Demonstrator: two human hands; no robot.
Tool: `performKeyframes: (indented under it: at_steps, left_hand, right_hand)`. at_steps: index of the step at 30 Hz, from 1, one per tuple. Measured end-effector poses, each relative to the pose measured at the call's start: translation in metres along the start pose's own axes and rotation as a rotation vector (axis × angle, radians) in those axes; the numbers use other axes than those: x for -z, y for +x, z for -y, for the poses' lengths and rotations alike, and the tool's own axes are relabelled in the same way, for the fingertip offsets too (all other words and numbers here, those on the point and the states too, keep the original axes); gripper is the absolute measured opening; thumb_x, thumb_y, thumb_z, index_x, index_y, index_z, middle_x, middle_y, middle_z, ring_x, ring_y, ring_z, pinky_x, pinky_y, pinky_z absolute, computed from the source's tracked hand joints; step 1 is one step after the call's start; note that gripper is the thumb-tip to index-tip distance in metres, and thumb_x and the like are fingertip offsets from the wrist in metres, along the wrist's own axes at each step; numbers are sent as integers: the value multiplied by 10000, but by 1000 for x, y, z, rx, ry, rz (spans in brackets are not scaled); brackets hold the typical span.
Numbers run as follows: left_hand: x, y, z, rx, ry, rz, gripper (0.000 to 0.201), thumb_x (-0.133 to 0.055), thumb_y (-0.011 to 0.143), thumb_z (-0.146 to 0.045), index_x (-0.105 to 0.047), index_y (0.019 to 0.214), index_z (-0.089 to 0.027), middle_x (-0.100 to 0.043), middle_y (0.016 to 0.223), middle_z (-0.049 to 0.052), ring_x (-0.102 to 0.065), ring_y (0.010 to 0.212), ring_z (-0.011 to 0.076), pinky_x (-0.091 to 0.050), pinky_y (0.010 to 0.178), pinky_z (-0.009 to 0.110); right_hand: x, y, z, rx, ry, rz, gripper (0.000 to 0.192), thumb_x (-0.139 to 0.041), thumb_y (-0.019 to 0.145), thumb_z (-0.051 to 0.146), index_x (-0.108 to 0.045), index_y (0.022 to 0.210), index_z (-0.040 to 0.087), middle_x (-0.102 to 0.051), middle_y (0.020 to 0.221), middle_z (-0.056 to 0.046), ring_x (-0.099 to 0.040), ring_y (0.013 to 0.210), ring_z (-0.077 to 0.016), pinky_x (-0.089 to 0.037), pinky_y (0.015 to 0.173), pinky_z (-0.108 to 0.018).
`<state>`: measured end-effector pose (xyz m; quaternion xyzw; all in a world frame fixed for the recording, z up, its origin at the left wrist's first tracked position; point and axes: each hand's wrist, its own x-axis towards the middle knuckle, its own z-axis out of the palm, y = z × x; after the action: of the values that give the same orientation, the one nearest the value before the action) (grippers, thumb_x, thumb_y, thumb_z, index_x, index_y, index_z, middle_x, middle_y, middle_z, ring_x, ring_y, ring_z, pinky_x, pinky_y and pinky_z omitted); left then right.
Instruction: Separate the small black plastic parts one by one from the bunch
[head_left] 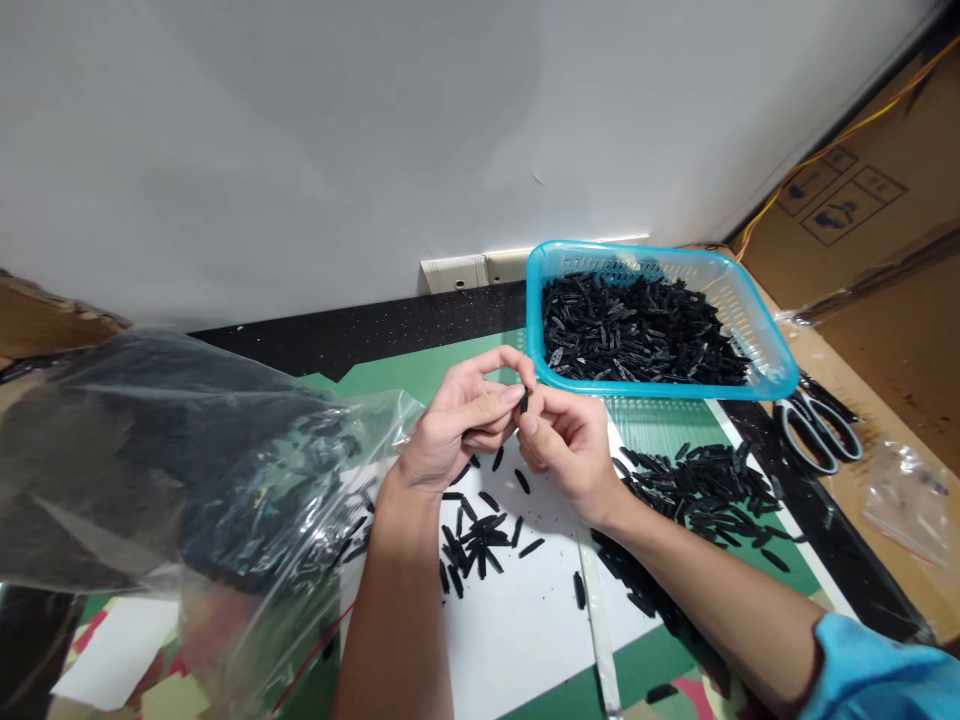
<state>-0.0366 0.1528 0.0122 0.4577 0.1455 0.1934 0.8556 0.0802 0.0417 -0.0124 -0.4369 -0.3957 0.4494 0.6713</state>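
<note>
Between the fingertips of both hands, above the white sheet, is one small slim black piece [524, 400]. My left hand [472, 410] is closed, pinching it with thumb and fingers. From the other side, my right hand [566, 440] has its thumb and finger closed on the same piece. Below lie loose black pieces [480, 540] of the same long, pointed shape, scattered on the white sheet [517, 640]. A larger pile of them [705, 490] spreads to the right, partly hidden by my right forearm.
A blue-rimmed plastic basket [776, 380] full of black pieces stands at the back right. Scissors [817, 430] and a small clear bag [907, 500] lie at the right. A large clear bag [225, 480] covers the left. A white strip [600, 630] crosses the sheet; cardboard boxes [885, 250] stand far right.
</note>
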Motion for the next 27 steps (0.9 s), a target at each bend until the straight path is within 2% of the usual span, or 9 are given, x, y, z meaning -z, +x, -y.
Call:
performKeyframes:
  at_steps: [7, 15, 22, 27]
  left_hand:
    - [0, 0, 1, -10, 0, -3, 276, -874, 956, -349, -640, 989, -206, -292, 557, -145, -92, 454, 25, -152, 404, 114]
    - [2, -1, 4, -17, 43, -14, 338, -874, 962, -430, -620, 993, -209, -416, 569, -112, -130, 446, 25, -126, 403, 130]
    - [7, -1, 4, -35, 110, -37, 357, -902, 940, -422, -639, 1018, -193, -526, 591, -78, -230, 438, 30, -134, 419, 143]
    - [7, -1, 6, -39, 147, -28, 363, -890, 953, -441, -641, 1044, -193, -530, 614, -76, -200, 449, 26, -111, 425, 154]
  right_hand:
    - [2, 0, -5, 31, -40, -3, 520, -687, 1069, 602, -520, 736, 240, -428, 623, 66, -327, 525, -114, -288, 510, -281]
    - [1, 2, 2, 71, -145, 16, 518, -607, 1115, 586, -537, 742, 233, -452, 637, 58, -351, 561, -126, -315, 561, -288]
    - [0, 1, 1, 5, -159, 25, 512, -602, 1113, 620, -552, 779, 235, -436, 615, 70, -338, 540, -121, -298, 534, -276]
    - [2, 0, -6, -40, -110, 16, 527, -599, 1111, 643, -533, 777, 241, -388, 577, 88, -296, 488, -106, -275, 480, -264]
